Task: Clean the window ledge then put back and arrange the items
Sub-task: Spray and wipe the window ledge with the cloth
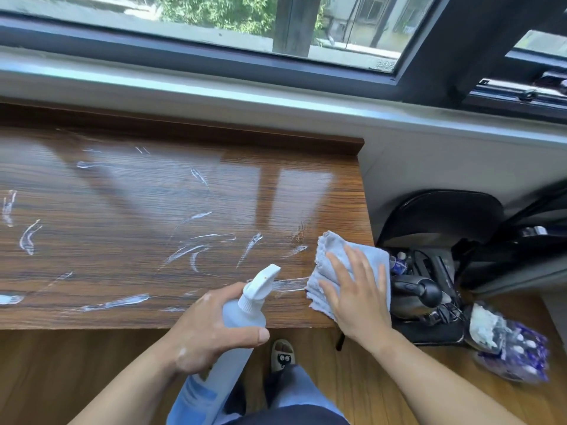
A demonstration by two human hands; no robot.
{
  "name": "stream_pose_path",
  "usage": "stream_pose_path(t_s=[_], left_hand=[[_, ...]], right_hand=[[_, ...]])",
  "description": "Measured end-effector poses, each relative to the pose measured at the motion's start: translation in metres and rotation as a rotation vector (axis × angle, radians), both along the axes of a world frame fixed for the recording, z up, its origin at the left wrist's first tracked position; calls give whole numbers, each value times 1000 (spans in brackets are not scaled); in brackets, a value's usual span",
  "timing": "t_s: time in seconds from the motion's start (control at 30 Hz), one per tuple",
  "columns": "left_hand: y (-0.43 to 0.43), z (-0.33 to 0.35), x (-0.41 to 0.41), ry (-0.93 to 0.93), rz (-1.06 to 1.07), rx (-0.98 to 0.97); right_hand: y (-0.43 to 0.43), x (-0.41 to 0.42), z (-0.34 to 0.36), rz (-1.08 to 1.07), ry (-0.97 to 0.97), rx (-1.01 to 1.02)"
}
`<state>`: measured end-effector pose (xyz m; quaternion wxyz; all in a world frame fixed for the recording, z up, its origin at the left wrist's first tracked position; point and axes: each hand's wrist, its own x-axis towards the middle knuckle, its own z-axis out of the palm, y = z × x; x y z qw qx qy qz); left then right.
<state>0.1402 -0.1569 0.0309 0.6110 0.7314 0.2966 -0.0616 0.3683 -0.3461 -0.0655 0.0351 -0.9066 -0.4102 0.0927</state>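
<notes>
Nearest the lens are the person's trouser legs and one slipper on the wooden floor. Just above them the left hand is wrapped around a translucent spray bottle, thumb across its body, with the white nozzle aimed toward 1 o'clock. How much liquid it holds cannot be told.

At 3 o'clock from the bottle, the right hand lies flat with its fingers spread. It presses a folded blue-grey cloth onto the right end of the window ledge.

The ledge carries no items. White wet streaks are scattered from its 9 o'clock end to beside the cloth. Cleaning looks to be in its middle stretch: the cleaner is on the wood, but most of it is not yet wiped. Putting the items back and arranging them is all yet to come.

The removed things seem to wait at 3 o'clock, off the ledge's end. A black chair holds a dark rounded appliance, tangled cables and a small blue-and-white bottle on its seat. At 4 o'clock a clear plastic bag lies on the floor, filled with purple and white packets. Their exact kind is too blurred to tell.
</notes>
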Motion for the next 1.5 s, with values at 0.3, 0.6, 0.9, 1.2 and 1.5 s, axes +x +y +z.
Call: stream_pose_path(t_s=[0.3,0.6,0.9,1.2,1.5], left_hand=[[-2,2,-2,94,-63,-22],[8,7,-18,149,-134,50],[22,7,-39,123,-22,-66],[11,5,-16,63,28,-126],[16,2,-20,45,84,-153]], right_hand=[[114,91,12,-104,81,-21],[10,-5,-1,61,20,15],[90,39,3,8,14,-2],[105,41,10,76,69,-34],[40,-23,1,173,-6,-10]])
